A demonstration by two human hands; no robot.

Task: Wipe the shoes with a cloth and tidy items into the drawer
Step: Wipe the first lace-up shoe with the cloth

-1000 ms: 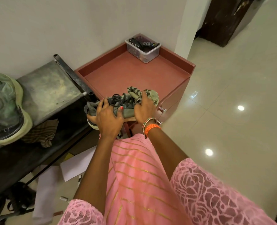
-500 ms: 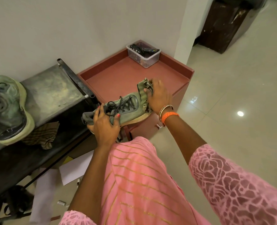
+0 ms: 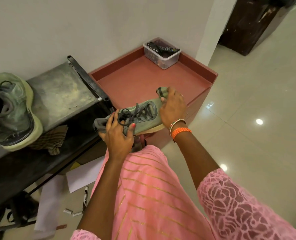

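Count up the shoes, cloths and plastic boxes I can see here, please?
Shoes: 2, one held by the left hand, one on the metal bench
Cloths: 2, one in the right hand, one striped under the bench top
Plastic boxes: 1
Total: 5

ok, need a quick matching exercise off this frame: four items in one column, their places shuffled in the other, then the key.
Things
1. shoe being wiped
2. second shoe
3. clear plastic tub
4. marker pen

Places
A. on the floor, beside white paper
B. back corner of the red cabinet top
C. on the grey bench top, far left
D. held by the left hand, with the right hand holding a cloth to its toe

Pairs: 1-D, 2-C, 3-B, 4-A
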